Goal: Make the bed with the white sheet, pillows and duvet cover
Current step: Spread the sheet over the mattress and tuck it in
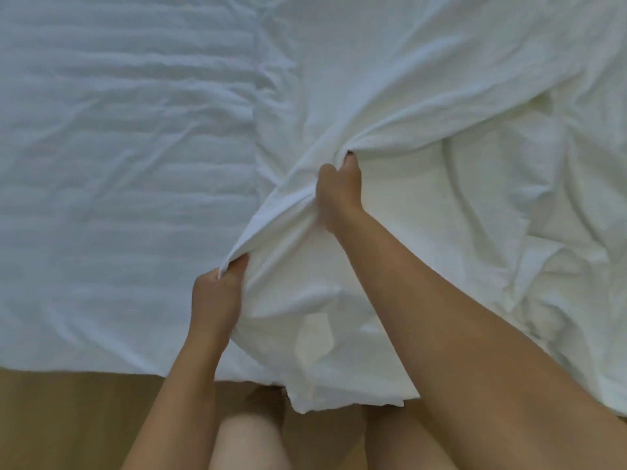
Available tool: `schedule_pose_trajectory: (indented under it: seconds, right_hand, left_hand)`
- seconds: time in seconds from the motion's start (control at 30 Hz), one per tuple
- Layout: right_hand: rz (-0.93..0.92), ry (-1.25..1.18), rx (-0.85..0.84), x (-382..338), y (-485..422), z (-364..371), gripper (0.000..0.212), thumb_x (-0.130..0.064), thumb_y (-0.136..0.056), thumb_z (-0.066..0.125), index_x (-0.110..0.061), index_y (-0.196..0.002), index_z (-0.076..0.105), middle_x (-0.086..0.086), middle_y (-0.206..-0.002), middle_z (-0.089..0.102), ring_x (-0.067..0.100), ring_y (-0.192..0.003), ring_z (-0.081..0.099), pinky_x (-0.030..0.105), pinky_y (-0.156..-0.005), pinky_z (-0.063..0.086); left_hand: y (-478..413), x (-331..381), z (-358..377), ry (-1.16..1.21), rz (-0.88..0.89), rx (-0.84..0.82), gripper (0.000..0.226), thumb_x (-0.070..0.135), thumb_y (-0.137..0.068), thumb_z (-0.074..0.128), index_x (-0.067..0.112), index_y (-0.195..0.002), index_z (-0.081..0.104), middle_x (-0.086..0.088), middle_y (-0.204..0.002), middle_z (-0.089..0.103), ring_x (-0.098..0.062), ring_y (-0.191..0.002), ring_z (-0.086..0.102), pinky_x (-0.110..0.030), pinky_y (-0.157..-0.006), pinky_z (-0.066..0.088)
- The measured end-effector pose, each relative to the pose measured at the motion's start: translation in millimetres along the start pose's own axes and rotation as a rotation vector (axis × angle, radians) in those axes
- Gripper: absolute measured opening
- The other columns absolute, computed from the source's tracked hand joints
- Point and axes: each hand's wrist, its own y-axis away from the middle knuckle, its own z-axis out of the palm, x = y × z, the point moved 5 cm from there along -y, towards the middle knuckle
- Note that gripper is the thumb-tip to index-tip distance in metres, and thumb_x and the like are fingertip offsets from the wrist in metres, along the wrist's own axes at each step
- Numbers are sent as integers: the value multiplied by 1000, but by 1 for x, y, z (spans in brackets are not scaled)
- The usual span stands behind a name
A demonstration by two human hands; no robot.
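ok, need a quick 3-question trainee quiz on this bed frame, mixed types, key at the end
1. True or false: both hands grip the same white cloth.
2. Which hand reaches further across the bed? A) left B) right
3. Fill in: the cloth's lowest corner hangs past the bed's edge, over the brown ____.

Key:
1. True: the left hand and right hand both grip the bunched white cloth, which lies over the flat sheet.
2. B
3. floor
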Motion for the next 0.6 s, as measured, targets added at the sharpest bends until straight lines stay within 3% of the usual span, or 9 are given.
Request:
schedule_pose_trajectory:
  seconds: [0.07, 0.13, 0.2, 0.33, 0.43, 0.53, 0.6]
  right_hand:
    - [-31, 62, -110, -6, 11, 53, 50, -4, -90, 36, -16, -138, 41, 4, -119, 54, 21, -101, 53, 25, -83, 41]
    - [-60, 104, -211, -9, 25, 112, 41, -3, -91, 36, -13, -129, 48, 2, -99, 54, 14, -78, 52, 21, -64, 43]
    - [-96, 146, -272, -13, 40, 178, 38, -3, -92, 36, -12, -126, 49, 2, -95, 53, 10, -70, 48, 18, -58, 41]
    - [-234, 143, -389, -28, 82, 336, 39, 1, -89, 37, -8, -125, 50, 2, -99, 55, 12, -79, 52, 27, -74, 44]
    - [-315, 118, -519, -41, 137, 464, 41, 3, -89, 38, -5, -127, 50, 3, -107, 54, 16, -91, 51, 20, -78, 43]
    - [-310, 140, -749, -36, 197, 576, 44, 1, -91, 40, -7, -134, 44, 4, -111, 52, 16, -94, 48, 23, -72, 43]
    - [-287, 238, -935, -15, 234, 630, 50, 0, -91, 44, -8, -140, 37, 10, -122, 52, 22, -101, 51, 27, -69, 47]
  left_hand:
    - [-17, -10, -35, 76, -75, 37, 47, 55, -88, 52, 9, -77, 53, -11, -75, 51, -23, -69, 46, -33, -56, 33]
    - [-37, -17, -77, 149, -133, 72, 54, 61, -86, 50, 9, -72, 54, -5, -75, 56, -22, -67, 51, -32, -56, 38]
    - [-67, -27, -125, 222, -186, 100, 48, 65, -83, 50, 19, -73, 57, -1, -76, 60, -20, -69, 56, -34, -58, 44]
    - [-140, -48, -253, 315, -189, 177, 41, 70, -77, 53, 29, -77, 61, 5, -83, 65, -16, -76, 61, -32, -58, 47]
    - [-186, -67, -366, 385, -188, 345, 43, 71, -72, 54, 30, -81, 62, 10, -87, 65, -12, -81, 61, -32, -62, 48]
    - [-218, -81, -450, 488, -172, 431, 58, 67, -79, 45, 22, -111, 64, -1, -114, 67, -18, -100, 62, -43, -92, 49]
    - [-230, -96, -478, 533, -193, 495, 54, 50, -91, 43, 11, -127, 55, -12, -126, 59, -27, -110, 58, -40, -94, 46]
